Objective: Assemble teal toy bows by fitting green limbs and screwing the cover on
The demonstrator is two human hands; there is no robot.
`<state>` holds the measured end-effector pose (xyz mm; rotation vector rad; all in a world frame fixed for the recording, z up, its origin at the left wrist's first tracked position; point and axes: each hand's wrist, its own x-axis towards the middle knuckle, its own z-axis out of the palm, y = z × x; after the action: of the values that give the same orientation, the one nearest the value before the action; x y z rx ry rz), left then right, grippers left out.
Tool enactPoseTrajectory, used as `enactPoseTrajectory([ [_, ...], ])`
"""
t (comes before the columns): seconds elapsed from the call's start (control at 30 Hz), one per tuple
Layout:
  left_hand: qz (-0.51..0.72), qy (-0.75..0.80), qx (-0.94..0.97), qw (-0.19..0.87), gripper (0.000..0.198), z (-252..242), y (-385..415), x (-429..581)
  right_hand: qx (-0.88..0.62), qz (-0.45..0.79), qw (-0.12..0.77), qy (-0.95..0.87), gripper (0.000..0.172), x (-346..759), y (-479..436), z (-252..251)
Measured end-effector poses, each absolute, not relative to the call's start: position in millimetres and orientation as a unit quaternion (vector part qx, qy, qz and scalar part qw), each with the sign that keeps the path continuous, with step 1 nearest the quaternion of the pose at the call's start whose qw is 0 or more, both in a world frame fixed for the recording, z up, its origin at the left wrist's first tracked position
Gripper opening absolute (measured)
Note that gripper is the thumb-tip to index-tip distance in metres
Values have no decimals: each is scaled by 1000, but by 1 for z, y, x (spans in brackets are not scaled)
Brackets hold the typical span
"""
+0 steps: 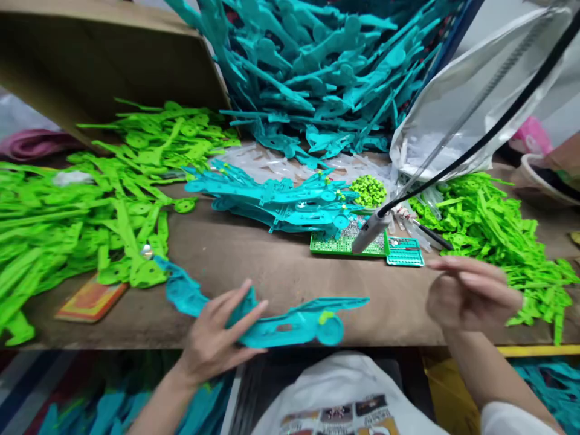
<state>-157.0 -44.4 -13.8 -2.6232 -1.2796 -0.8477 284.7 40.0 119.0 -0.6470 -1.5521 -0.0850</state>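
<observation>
My left hand [222, 332] is on a long teal plastic part [290, 326] at the table's front edge, its fingers over the top and its thumb along the near side. A small yellow-green piece [326, 316] sits in that part near its round right end. To the right, my right hand [471, 296] is raised above the table, thumb and fingers drawn together; blur hides whatever may be in them. Near it lie a small teal tray [405, 252] and a green tray [326, 244] with small silvery pieces.
Several teal parts [281, 199] are stacked mid-table, below a large teal heap [317, 72]. Lime-green parts pile up at left [49, 223] and right [489, 223]. A grey cylindrical tool [369, 232] on a black cord hangs over the trays. Small green pieces [369, 190] lie behind.
</observation>
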Motion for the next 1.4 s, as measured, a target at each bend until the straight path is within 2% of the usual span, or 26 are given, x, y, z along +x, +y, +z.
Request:
enactPoseTrajectory([
  [0.1, -341, -474, -806, 92, 76, 3, -6, -193, -329, -122, 762, -544, 27, 314, 62, 114],
  [0.17, -334, -514, -782, 114, 78, 20, 35, -202, -412, -57, 754, -509, 22, 323, 78, 109],
  [0.3, -310, -527, -784, 110, 62, 57, 129, -188, -517, 104, 677, -514, 27, 328, 114, 93],
  [0.37, -294, -506, -806, 88, 61, 67, 170, -171, -529, 161, 637, -537, 29, 324, 135, 83],
  [0.47, -237, -477, -843, 78, 63, 69, 212, -143, -532, 192, 586, -580, 27, 311, 168, 72],
  [0.57, -193, -459, -865, 65, 63, 64, 229, -123, -498, 152, 521, -676, 25, 287, 197, 76],
  [0.67, -204, -465, -859, 71, 76, 61, 223, -111, -388, 76, 420, -817, 31, 255, 220, 90],
  [0.73, -229, -479, -842, 90, 86, 59, 209, -107, -307, 47, 332, -891, 43, 232, 231, 98],
  [0.83, -271, -497, -818, 103, 81, 45, 178, -104, -237, 24, 205, -949, 59, 204, 242, 97],
  [0.93, -391, -561, -723, 97, 84, 12, 137, -101, -220, 1, 131, -967, 52, 188, 247, 85],
  [1.0, -510, -629, -584, 62, 96, -16, 110, -96, -225, -10, 121, -967, 44, 184, 248, 77],
  [1.07, -613, -666, -425, -23, 101, -40, 84, -87, -227, -11, 125, -966, 41, 183, 249, 72],
  [1.13, -677, -659, -312, -97, 103, -54, 63, -75, -224, -3, 126, -967, 41, 181, 249, 71],
  [1.2, -708, -644, -270, -102, 102, -58, 46, -60, -228, 12, 118, -966, 40, 180, 248, 71],
  [1.3, -739, -620, -235, -117, 88, -53, 29, -34, -242, 27, 109, -964, 40, 178, 249, 69],
  [1.4, -769, -564, -119, -277, 63, -49, 34, -16, -243, 37, 123, -961, 40, 179, 253, 66],
])
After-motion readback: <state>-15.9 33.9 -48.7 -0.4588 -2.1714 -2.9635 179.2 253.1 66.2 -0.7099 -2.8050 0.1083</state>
